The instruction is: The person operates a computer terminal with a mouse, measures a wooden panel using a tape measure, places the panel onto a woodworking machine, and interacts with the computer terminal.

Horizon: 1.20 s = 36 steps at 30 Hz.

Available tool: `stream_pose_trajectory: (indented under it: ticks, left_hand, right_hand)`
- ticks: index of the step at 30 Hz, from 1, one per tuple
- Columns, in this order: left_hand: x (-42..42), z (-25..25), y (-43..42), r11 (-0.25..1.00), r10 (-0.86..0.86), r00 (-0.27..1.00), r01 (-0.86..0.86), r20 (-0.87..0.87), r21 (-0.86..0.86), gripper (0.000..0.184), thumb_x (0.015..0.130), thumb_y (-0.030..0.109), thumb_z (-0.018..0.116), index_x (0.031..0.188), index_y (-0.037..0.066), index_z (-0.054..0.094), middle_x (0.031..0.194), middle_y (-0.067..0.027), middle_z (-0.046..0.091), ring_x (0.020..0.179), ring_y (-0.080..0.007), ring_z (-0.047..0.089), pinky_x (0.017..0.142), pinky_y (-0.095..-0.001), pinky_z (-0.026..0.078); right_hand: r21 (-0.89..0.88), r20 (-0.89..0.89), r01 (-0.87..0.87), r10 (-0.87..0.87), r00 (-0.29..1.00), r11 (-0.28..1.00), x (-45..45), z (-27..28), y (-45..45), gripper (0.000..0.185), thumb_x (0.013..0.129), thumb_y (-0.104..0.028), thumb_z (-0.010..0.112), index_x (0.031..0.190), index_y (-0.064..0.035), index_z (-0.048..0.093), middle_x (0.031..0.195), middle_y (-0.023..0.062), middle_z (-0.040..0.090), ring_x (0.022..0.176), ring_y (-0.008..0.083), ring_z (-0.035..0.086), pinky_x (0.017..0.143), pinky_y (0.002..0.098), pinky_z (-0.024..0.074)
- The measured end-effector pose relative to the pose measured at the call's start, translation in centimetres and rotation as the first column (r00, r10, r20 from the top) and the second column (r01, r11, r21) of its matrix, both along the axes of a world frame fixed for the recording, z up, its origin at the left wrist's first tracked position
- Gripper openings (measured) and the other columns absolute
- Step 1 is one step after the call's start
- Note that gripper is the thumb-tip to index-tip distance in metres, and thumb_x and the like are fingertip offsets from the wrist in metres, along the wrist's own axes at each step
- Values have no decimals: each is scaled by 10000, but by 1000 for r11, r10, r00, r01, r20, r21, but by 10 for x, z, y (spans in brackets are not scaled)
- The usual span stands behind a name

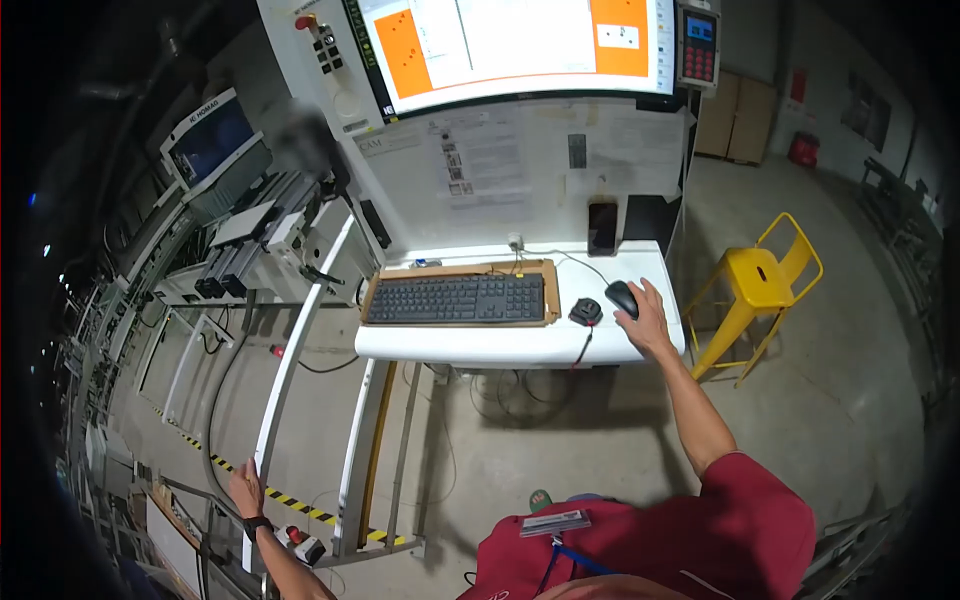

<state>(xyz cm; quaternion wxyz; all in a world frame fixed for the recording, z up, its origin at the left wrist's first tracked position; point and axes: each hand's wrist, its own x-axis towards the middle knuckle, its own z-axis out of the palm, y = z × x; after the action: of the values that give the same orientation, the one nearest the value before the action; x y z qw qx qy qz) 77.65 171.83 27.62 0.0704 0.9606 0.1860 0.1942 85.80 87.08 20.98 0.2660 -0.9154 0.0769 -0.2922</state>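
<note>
My right hand (646, 315) is curved over a black computer mouse (621, 298) at the right end of a white desk shelf (480, 345). Just left of the mouse sits a small black rounded object with a red-and-dark strap (586, 312); I cannot make out its kind. A black keyboard (455, 299) lies in a shallow cardboard tray (551, 292). Low on the left, my left hand (246, 489) rests against a long white rail (283, 385), its fingers stretched along it. A dark watch (257, 524) is on that wrist.
A lit monitor (530, 45) with orange panels stands above the shelf. A phone (602, 228) leans at its back. To the right is a yellow stool (757, 280). Machinery with a second screen (212, 140) and a yellow-black striped strip (300, 507) are at left.
</note>
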Motion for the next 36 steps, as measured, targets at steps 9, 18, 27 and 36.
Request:
stream_pose_trajectory:
  ticks: [9,18,27,36]
  left_hand:
    - [25,-30,48,982,-71,996,61,-49,-177,538,948,433,481,813,-60,648,685,-238,609,650,-364,615,641,-429,457]
    - [28,-40,52,918,-145,981,181,127,-353,316,904,219,440,832,-58,574,663,-202,556,604,-290,545,620,-398,436]
    - [31,-54,53,975,-110,975,143,194,-170,303,979,261,432,903,-29,479,727,-224,543,679,-378,537,647,-436,418]
    - [27,-21,16,982,-15,999,24,48,-185,558,959,430,521,725,-72,449,619,-221,412,579,-332,380,578,-440,364]
  right_hand:
    - [-50,-121,19,-25,992,999,8,2,6,654,761,-275,744,1347,-112,502,1449,205,375,1317,378,363,1068,448,339]
    - [-126,-139,13,-30,990,992,16,4,6,596,761,-238,723,1311,-108,535,1426,199,407,1246,387,434,1011,462,388]
    - [-172,-105,5,-23,994,985,25,-1,1,555,757,-201,695,1284,-102,552,1388,190,450,1180,383,485,973,456,416]
    - [-178,-107,10,-29,994,984,30,-5,-3,512,758,-172,666,1257,-110,571,1352,164,482,1154,368,500,956,450,428]
